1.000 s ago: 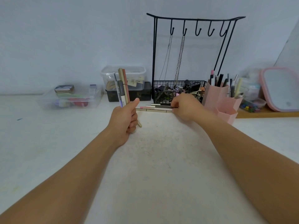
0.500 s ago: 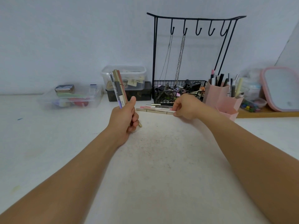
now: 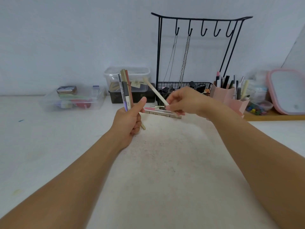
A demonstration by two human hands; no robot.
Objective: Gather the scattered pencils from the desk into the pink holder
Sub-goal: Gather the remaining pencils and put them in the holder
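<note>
My left hand (image 3: pixel 128 119) grips an upright bundle of pencils (image 3: pixel 125 90), their tips sticking up above the thumb. My right hand (image 3: pixel 186 100) pinches a cream pencil (image 3: pixel 155 91) that slants up and to the left, lifted off the desk. Under and just left of that hand a few more pencils (image 3: pixel 160 111) lie side by side on the white desk. The pink holder (image 3: pixel 231 98) stands to the right of my right hand, with several pens and pencils standing in it.
A black wire rack (image 3: pixel 200 23) with hooks, chains and a basket stands behind the hands. Clear plastic boxes (image 3: pixel 72 100) sit at the back left. A pink-framed mirror (image 3: pixel 287 91) leans on a wooden board at the far right.
My right hand has picked one cream pencil up off the row on the desk and tilted it upward toward the left hand. The left hand's bundle has barely moved.
</note>
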